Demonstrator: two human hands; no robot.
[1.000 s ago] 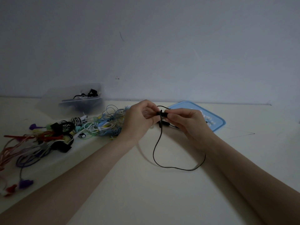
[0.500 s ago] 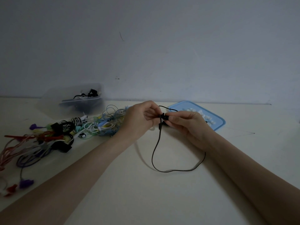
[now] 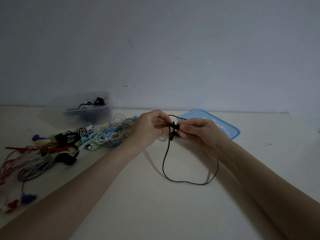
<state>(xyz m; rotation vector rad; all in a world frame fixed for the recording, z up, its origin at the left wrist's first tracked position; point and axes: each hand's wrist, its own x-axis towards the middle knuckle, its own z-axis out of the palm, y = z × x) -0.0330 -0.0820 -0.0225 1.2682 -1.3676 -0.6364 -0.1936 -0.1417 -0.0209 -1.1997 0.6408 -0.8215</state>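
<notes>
The left hand (image 3: 149,129) and right hand (image 3: 199,134) each pinch the bundled end of the black cord (image 3: 164,163), whose coil could spring loose if either grip slackens.

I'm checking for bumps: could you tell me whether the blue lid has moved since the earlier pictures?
No: the lid still lies just short of the wall, behind the right hand.
</notes>
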